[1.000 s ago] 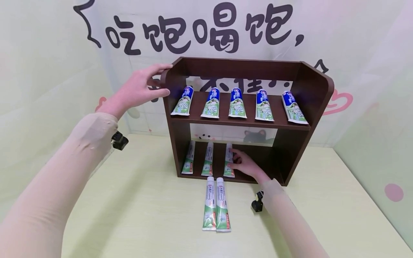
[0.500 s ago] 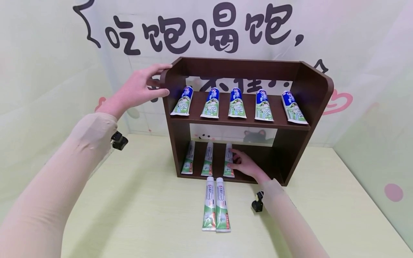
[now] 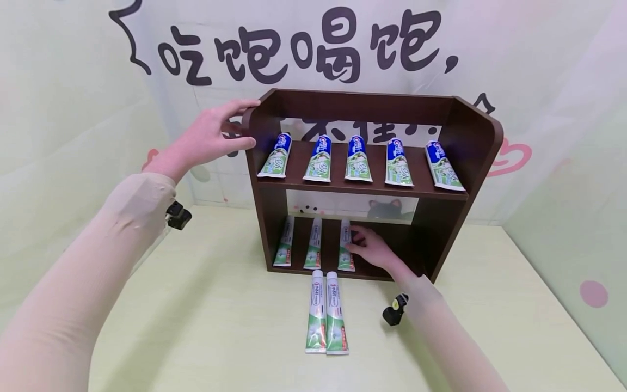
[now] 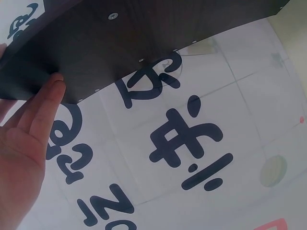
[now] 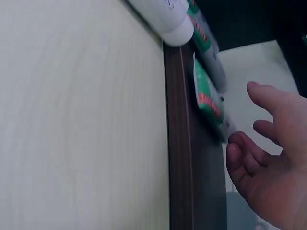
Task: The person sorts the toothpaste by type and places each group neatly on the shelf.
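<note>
My left hand (image 3: 208,133) touches the left side panel of a dark brown two-tier shelf (image 3: 363,100), fingers on its top edge and thumb at the front edge. In the left wrist view, straight fingers (image 4: 45,108) lie against the panel's outer face. My right hand (image 3: 373,249) is inside the lower tier, beside the third white-and-green toothpaste tube (image 3: 345,247). The right wrist view has that tube (image 5: 208,98) lying at the fingertips, with the thumb (image 5: 264,96) spread away from it. Two more such tubes, a left one (image 3: 286,245) and a middle one (image 3: 313,247), lie alongside.
Several blue-and-green toothpaste tubes (image 3: 358,160) lie in a spaced row on the upper tier. Two white-and-green tubes (image 3: 325,313) lie side by side on the pale table (image 3: 235,337) before the shelf. A printed wall sheet (image 3: 196,109) hangs behind.
My right wrist has shifted slightly right and toward me, its fingers still beside the third tube. My left hand stays on the shelf panel. The head view has tilted a little.
</note>
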`<state>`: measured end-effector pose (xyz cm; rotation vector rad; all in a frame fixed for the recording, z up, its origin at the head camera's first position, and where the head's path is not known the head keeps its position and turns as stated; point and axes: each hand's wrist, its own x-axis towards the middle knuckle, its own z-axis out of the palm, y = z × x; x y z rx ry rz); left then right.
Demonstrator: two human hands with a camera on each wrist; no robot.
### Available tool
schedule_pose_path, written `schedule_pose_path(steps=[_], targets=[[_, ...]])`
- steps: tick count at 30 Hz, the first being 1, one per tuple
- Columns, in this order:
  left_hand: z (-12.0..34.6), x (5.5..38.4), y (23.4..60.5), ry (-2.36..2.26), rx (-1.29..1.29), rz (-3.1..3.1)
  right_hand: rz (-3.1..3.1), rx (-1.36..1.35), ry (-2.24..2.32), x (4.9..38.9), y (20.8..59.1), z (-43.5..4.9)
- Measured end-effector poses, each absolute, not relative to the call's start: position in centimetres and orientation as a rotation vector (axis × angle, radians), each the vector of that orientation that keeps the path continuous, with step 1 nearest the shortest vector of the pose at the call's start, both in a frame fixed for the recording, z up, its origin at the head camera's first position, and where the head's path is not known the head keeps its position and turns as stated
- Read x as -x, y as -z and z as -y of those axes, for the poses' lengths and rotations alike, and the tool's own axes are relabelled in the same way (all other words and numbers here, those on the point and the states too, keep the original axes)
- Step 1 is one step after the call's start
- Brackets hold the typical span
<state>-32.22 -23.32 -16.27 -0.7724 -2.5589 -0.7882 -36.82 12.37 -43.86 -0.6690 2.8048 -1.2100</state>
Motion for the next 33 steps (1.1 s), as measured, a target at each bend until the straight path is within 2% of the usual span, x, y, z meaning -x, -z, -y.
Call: schedule_pose_path(steps=[18,33], targets=[[23.3,32.2,16.2,0.800,0.767,2.559,-2.859,0.782,1.322,30.6,42.1,-11.0],[23.3,32.2,16.4,0.807,0.769,2.558,-2.849,0.627,1.324,26.1,43.2,-10.4]])
